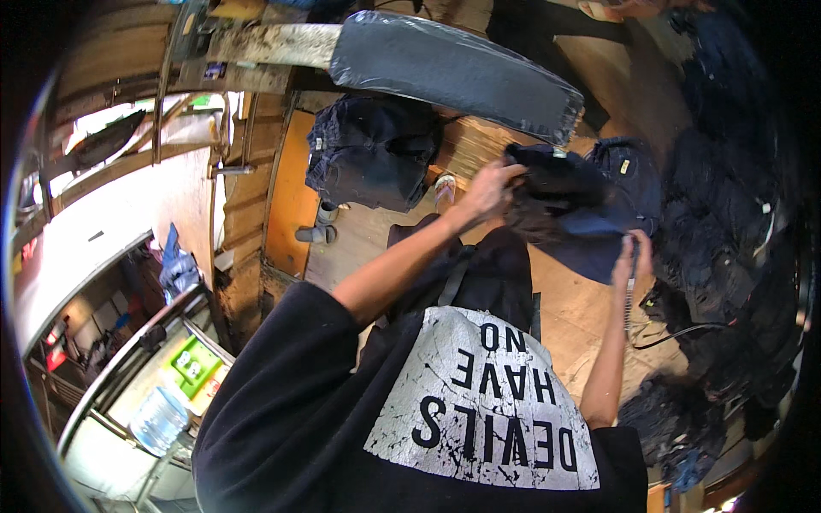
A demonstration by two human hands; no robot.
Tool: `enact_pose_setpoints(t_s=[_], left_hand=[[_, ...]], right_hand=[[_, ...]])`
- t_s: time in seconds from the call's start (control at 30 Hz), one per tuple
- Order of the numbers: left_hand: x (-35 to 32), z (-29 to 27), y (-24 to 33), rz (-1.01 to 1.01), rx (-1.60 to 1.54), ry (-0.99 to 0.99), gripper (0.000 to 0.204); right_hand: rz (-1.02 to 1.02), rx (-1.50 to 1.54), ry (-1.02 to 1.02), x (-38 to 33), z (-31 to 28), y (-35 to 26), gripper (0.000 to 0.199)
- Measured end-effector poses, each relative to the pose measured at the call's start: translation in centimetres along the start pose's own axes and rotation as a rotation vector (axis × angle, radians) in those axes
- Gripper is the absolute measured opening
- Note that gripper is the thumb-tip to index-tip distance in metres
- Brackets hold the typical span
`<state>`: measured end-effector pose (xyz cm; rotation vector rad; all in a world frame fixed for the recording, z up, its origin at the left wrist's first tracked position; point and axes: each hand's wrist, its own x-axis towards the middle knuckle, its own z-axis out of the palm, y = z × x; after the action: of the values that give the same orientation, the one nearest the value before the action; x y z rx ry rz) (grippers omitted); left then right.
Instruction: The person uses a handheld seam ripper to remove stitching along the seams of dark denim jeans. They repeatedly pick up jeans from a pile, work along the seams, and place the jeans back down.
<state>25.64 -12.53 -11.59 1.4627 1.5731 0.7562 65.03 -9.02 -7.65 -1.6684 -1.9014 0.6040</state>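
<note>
Right now both hands are on one dark garment [569, 214], held up in the air over the wooden floor [573, 316]. The left hand [489, 190] has its fingers closed into the cloth at the upper left end; the right hand [634, 261] pinches the lower right edge, fingers curled shut on the fabric. So the garment runs slantwise from left hand down to right, stretched between them, neither nearer. A heap of dark clothes [727, 256] lies just beyond to the right, a padded board [453, 68] above.
</note>
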Motion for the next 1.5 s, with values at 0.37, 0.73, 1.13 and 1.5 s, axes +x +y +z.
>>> enact_pose_setpoints(t_s=[0.37,0.73,1.13,1.5], left_hand=[[-22.8,-28.2,-20.1,-0.544,0.525,0.407,0.080],[-14.2,-5.6,-20.1,-0.459,-0.081,-0.396,0.055],[23.8,29.7,-2.8,0.128,0.312,-0.388,0.079],[30.9,36.1,-3.9,0.461,0.587,-0.505,0.048]], right_hand=[[-0.141,0.435,-0.527,-8.9,24.9,-24.0,0.033],[0.441,0.270,-0.033,-9.5,11.1,-7.3,0.026],[0.627,0.339,0.364,-2.1,6.3,9.9,0.025],[0.644,0.277,0.428,1.7,3.8,11.6,0.038]])
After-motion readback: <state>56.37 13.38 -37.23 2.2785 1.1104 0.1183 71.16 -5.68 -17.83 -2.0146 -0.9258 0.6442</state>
